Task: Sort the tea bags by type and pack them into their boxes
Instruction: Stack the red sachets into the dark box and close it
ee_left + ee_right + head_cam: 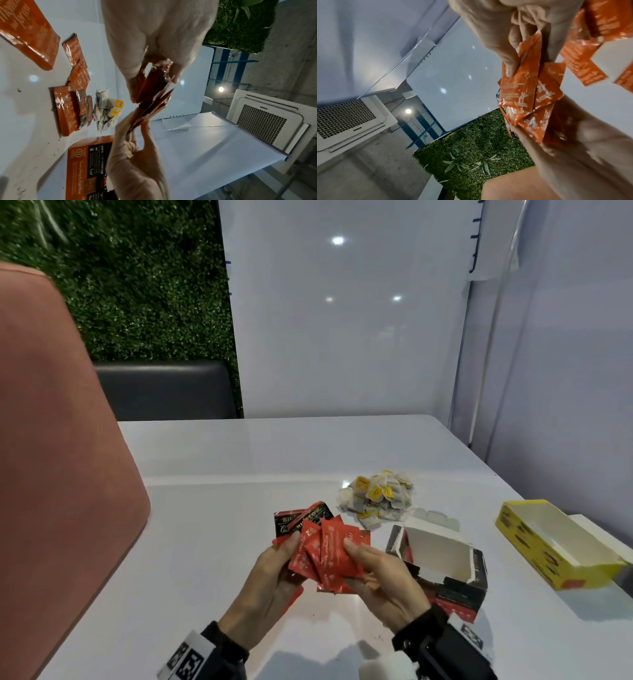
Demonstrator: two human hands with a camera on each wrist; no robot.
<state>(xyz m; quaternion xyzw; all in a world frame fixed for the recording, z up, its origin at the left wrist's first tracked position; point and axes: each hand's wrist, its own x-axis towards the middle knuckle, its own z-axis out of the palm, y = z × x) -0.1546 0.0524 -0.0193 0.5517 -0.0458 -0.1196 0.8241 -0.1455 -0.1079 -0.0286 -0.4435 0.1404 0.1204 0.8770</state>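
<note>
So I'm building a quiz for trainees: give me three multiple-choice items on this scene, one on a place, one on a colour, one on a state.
1. Where is the pile of white tea bags?
A. in the yellow box
B. on the table beyond the hands
C. in the left hand

2. What colour are the held packets?
A. red
B. green
C. blue

3. The yellow box is:
A. taped shut
B. crushed flat
C. open

Key: B, the pile lies loose on the table; A, both hands hold red packets; C, its white inside shows.

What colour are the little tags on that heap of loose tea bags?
Yellow tags on the pale tea bag heap, clearest in the head view.
</note>
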